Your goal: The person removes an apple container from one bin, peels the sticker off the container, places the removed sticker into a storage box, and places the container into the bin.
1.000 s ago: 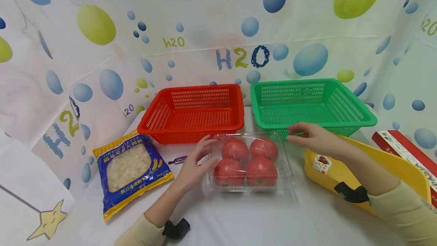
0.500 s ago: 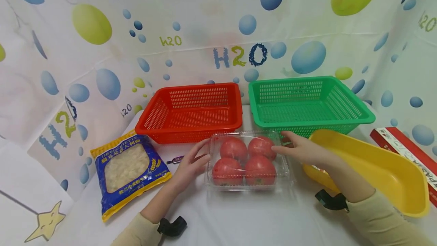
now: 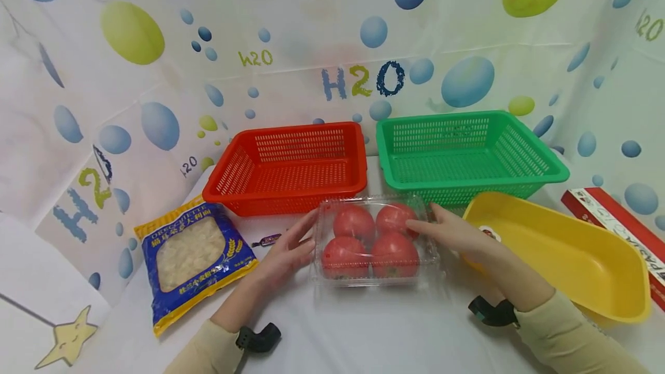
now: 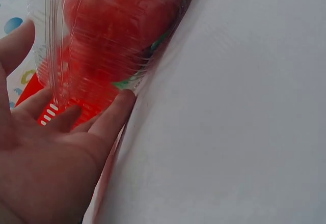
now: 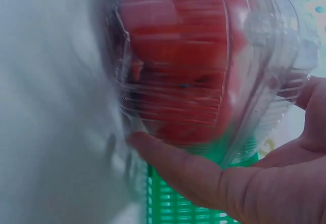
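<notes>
A clear plastic clamshell box (image 3: 426,251) of several red tomatoes (image 3: 395,250) sits on the white cloth between both hands. My left hand (image 3: 283,253) is at its left side, fingers extended; in the left wrist view the fingertips (image 4: 125,99) reach the box's lower edge. On the opposite side is my right hand (image 3: 459,232), its thumb overlapping the lid in the head view. One straight finger (image 5: 178,165) lies along the lower edge of the box in the right wrist view, with the thumb side behind the rim.
Behind stand a red basket (image 3: 288,198) and a green basket (image 3: 467,183). A blue and yellow pasta bag (image 3: 192,258) lies left, near a small purple-wrapped candy (image 3: 267,240). At right are a yellow bin (image 3: 571,264) and a red pasta box (image 3: 613,221).
My right hand has come down and left from above the yellow bin to the box's right side. My left hand stays close by its left side. The view has shifted slightly.
</notes>
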`<state>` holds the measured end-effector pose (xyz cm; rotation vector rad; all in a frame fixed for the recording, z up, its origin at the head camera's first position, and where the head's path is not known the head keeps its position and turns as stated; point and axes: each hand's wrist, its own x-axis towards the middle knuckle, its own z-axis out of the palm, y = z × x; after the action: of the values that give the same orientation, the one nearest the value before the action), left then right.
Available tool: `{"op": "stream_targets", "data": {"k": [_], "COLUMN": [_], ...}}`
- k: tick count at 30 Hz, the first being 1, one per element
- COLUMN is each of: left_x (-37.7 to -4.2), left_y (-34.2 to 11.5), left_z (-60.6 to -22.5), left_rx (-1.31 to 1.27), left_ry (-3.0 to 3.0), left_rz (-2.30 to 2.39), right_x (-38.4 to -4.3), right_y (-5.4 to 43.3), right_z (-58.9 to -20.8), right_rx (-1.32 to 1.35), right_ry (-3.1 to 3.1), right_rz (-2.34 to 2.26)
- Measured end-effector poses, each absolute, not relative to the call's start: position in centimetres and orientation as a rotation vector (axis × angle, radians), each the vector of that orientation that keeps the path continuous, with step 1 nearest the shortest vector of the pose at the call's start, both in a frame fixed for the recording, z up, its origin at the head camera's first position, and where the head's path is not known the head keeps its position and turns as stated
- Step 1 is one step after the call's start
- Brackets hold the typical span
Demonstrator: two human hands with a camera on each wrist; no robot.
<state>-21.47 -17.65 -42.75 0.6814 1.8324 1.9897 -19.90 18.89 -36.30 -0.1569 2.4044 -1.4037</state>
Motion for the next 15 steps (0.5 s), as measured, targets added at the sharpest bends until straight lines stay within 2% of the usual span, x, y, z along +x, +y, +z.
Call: {"op": "stream_targets", "data": {"k": [8, 15], "left_x": [-22.14, -22.23], "left_y": [-18.12, -18.18], "left_z": [-43.21, -43.21], "left_rx": [0.819, 0.818], "left_ry": [1.678, 1.69], "left_rz": [1.939, 1.919], "right_x": [-19.76, -19.88], "right_y": [18.62, 18.92], "right_z": [-36.97, -37.22], "right_rx": [-0.097, -0.05], "right_ry": [2.24, 2.104], "right_rz": [-1.583, -1.703]}}
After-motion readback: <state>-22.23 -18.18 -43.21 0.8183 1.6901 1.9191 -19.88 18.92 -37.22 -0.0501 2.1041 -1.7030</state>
